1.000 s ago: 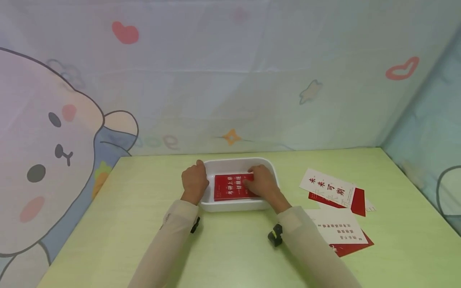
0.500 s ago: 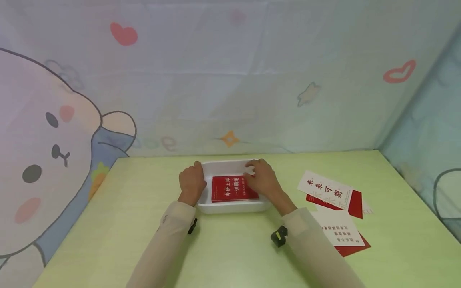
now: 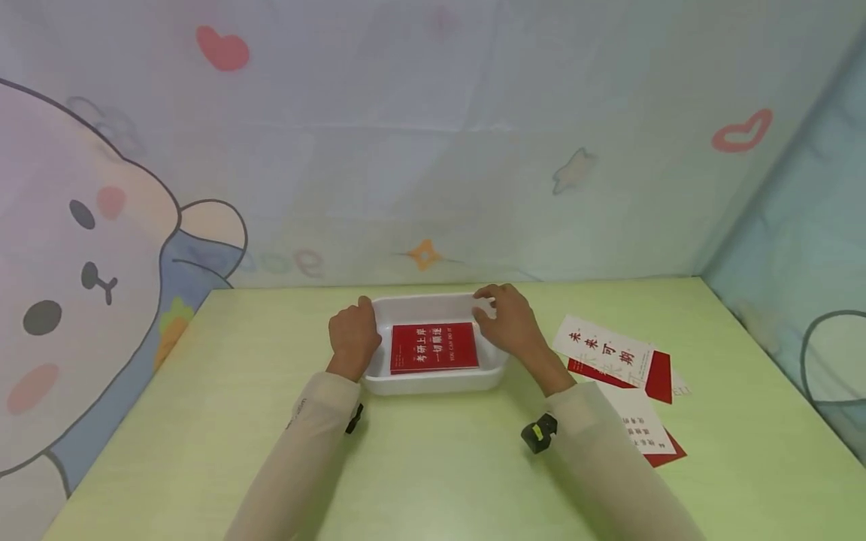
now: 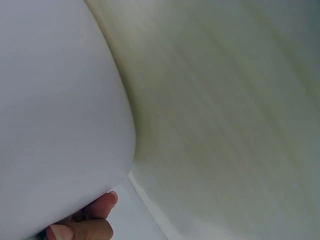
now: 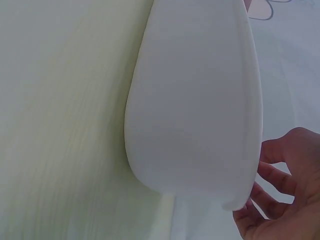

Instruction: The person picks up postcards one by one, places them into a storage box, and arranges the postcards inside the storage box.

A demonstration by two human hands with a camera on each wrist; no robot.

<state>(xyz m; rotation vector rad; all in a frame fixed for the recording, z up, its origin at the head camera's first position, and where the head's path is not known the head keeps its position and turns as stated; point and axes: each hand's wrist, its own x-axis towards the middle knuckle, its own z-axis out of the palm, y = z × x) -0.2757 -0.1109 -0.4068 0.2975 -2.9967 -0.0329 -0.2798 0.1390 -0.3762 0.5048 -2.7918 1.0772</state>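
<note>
A white plastic tray (image 3: 433,385) stands on the table with a red card (image 3: 433,347) lying flat inside, white Chinese characters on its face. My left hand (image 3: 354,336) grips the tray's left end; in the left wrist view its fingertips (image 4: 102,205) show against the tray's outer wall. At the right end, my right hand (image 3: 512,321) hovers with loosely bent fingers and thumb spread apart, nothing pinched between them. In the right wrist view those fingers (image 5: 274,177) reach in over the tray rim, partly hidden behind it.
Several white and red cards lie overlapping to the right: a white card (image 3: 602,347) with red below it, and nearer, another white card (image 3: 643,421) over red, partly under the right sleeve (image 3: 616,451). A printed cloth (image 3: 406,150) hangs behind the table (image 3: 433,466).
My right hand has let go of the red card, risen and moved right toward the tray's right rim. The card now rests fully in view. My left hand keeps its grip.
</note>
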